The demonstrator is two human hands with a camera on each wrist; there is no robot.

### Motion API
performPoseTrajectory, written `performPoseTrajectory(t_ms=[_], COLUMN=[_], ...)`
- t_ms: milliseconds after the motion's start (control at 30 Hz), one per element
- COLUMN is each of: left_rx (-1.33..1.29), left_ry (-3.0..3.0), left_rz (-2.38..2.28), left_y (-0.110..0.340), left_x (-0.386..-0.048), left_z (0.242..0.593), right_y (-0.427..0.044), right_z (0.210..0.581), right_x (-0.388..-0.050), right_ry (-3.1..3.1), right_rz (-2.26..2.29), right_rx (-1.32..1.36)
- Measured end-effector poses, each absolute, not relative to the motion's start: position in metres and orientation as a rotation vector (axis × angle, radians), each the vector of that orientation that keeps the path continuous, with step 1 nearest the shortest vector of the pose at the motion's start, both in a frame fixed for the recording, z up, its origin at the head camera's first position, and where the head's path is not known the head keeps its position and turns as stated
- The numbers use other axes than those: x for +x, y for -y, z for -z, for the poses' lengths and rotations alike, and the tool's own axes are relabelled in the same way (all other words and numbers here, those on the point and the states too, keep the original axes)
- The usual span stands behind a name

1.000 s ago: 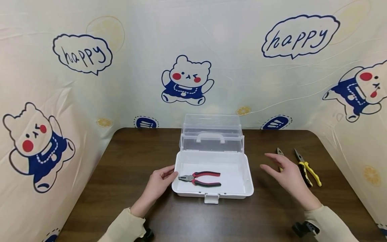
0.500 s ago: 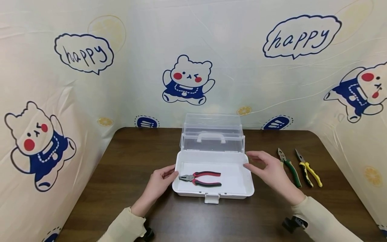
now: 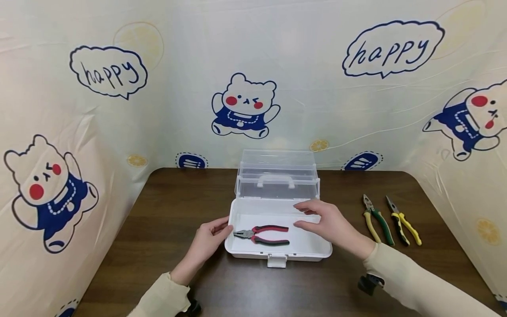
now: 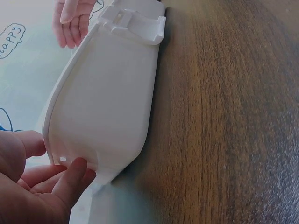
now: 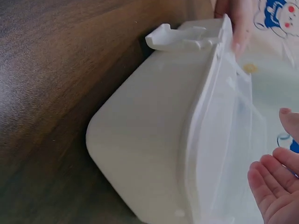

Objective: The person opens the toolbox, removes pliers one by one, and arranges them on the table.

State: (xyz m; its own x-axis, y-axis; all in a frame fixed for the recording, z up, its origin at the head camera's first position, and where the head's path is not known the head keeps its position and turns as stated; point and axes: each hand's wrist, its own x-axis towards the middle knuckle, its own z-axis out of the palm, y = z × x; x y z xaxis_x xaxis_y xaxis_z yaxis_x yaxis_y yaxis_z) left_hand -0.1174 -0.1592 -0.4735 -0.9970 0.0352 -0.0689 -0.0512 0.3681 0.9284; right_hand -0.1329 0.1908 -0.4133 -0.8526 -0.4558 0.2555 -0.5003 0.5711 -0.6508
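A white plastic toolbox (image 3: 309, 241) stands on the table with its clear lid (image 3: 277, 158) raised at the back. Inside it lie pliers with red and black handles (image 3: 273, 227), jaws pointing left. My left hand (image 3: 207, 241) holds the box by its left rim; in the left wrist view the thumb is over the edge and the fingers lie against the outer wall. Over the right part of the box hovers my right hand (image 3: 326, 223), thumb and fingers apart, holding nothing. The right wrist view shows this hand (image 5: 280, 186) above the rim, palm visible.
Right of the box, pliers with green and beige handles (image 3: 381, 224) lie beside long-nose pliers with yellow and black handles (image 3: 403, 222). The brown table (image 3: 166, 211) ends at a printed curtain (image 3: 178, 110). A white latch (image 3: 277, 261) sticks out from the box's front.
My right hand has moved left from near the green-handled pliers to above the box, uncovering those pliers. My left hand has stayed on the left rim.
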Motion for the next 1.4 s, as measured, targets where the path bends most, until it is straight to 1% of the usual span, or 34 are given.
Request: performPoseTrajectory(t_ms=[200,500,767,967,1100,1400], left_rx=[-0.015,-0.007,-0.009,-0.011,-0.017,-0.021], left_ry=[-2.525,-2.519,-2.518,-2.512,-2.511,-2.520], left_rz=[-1.736,-1.747,-1.749,-1.749,-1.750,-1.743], left_y=[0.159,0.160,0.160,0.159,0.159,0.159], left_x=[-0.116,-0.116,-0.116,-0.116,-0.116,-0.116], left_z=[0.473,0.471,0.471,0.470,0.471,0.472], right_y=[-0.175,-0.161,-0.152,-0.147,-0.144,-0.136], right_z=[0.413,0.422,0.428,0.439,0.444,0.452], right_x=[-0.136,-0.143,-0.143,-0.142,-0.142,-0.144], right_ry=[2.686,2.656,2.783,2.778,2.802,2.810], right_rz=[-1.106,-1.040,-1.087,-1.061,-1.091,-0.980], right_rx=[1.024,1.208,1.209,1.279,1.274,1.291])
